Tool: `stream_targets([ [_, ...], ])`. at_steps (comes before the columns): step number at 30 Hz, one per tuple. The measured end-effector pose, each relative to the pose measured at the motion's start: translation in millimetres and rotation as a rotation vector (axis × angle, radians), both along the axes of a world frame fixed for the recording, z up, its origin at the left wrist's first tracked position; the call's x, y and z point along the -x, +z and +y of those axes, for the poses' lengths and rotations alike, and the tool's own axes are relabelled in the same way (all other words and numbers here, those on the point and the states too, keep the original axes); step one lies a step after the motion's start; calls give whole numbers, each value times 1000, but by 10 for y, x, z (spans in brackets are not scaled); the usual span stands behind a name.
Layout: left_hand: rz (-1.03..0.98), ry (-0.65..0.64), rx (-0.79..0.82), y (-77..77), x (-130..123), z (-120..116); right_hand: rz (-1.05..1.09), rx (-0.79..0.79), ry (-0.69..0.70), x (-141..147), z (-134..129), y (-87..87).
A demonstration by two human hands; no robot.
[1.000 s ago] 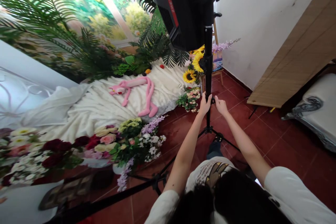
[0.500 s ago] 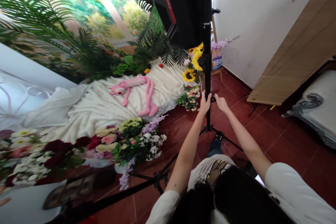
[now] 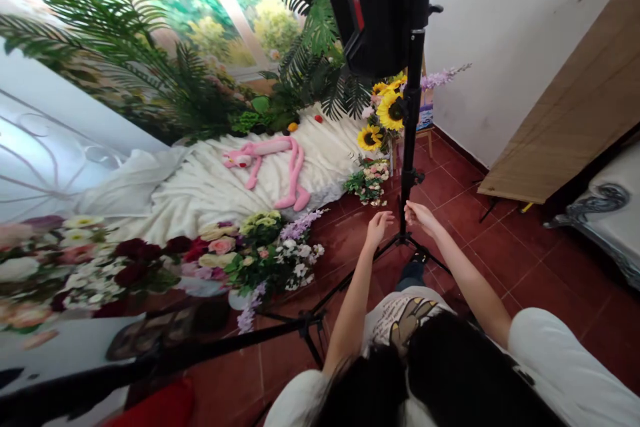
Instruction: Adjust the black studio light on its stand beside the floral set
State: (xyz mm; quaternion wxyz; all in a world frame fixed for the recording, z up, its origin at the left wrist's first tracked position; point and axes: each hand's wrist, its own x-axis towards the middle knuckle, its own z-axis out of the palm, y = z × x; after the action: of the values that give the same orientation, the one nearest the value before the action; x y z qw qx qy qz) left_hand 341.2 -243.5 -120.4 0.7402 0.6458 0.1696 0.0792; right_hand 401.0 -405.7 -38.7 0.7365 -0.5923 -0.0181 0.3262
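Note:
A black light stand (image 3: 411,127) rises upright in front of me, with a large black studio light (image 3: 373,13) with a red stripe at its top. My left hand (image 3: 379,229) is just left of the pole and apart from it, its fingers loosely bent and holding nothing. On the other side, my right hand (image 3: 421,216) is close beside the lower pole, fingers half curled with nothing visible in them; whether its fingertips touch the pole I cannot tell. A locking knob (image 3: 417,177) sits on the pole above both hands. The stand's spread legs (image 3: 400,240) rest on the floor.
A pink plush toy (image 3: 293,173) lies on a white furry blanket (image 3: 200,180). Artificial flowers (image 3: 265,247) and sunflowers (image 3: 390,110) stand around it. Another black stand (image 3: 307,325) crosses the lower left. A wooden board (image 3: 560,93) and an ornate silver-edged seat (image 3: 600,207) are at right.
Both hands have come off the pole's knob and moved down; the left hand's fingers have loosened. The camera view has shifted slightly, while the stand remains upright.

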Motion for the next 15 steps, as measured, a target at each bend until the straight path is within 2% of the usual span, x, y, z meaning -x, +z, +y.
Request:
stream_targets([
  [3, 87, 169, 50, -142, 487, 231, 61, 31, 100, 233, 113, -20],
  [6, 160, 351, 78, -214, 967, 517, 96, 43, 190, 421, 335, -41],
  [10, 229, 593, 105, -232, 1582, 980, 97, 38, 346, 662, 764, -61],
  [15, 177, 935, 83, -177, 2423, 1481, 79, 75, 606, 1036, 1412, -28],
])
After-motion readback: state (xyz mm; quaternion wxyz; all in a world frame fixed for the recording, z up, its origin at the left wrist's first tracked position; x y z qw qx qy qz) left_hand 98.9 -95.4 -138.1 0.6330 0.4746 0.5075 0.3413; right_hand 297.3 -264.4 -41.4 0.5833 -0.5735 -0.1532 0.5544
